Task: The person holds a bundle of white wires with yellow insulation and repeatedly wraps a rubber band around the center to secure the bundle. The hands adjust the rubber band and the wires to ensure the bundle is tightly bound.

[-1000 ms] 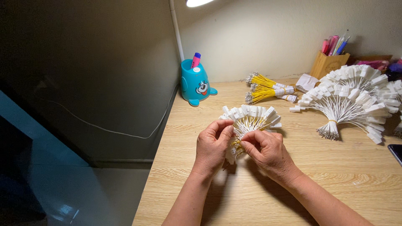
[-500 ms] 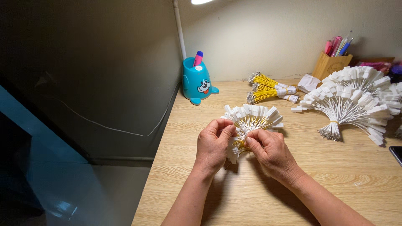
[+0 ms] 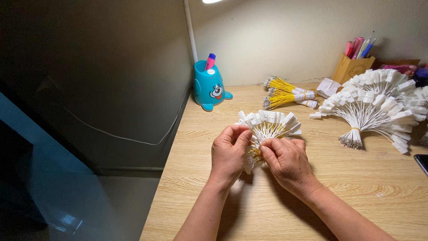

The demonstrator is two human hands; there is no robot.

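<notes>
Over the wooden desk (image 3: 356,183), both my hands hold a fanned bundle of thin yellow wires with white tags (image 3: 269,124). My left hand (image 3: 228,154) grips the bundle's left side, its thumb and fingers pinching the tags. My right hand (image 3: 287,161) pinches the gathered yellow stems low down, at the middle of the bundle. The white tags spread out above my fingers. The bundle's lower end is hidden behind my hands.
A larger fan of white tagged wires (image 3: 372,105) lies at the right. Yellow wire bundles (image 3: 285,93) lie at the back. A blue cartoon-faced pen holder (image 3: 209,87) stands by the lamp pole (image 3: 190,27). A wooden pen box (image 3: 352,66) and a dark phone edge (image 3: 421,161) are nearby.
My hands stay on the bundle; the fingers shift slightly on the stems. The view has drifted a little.
</notes>
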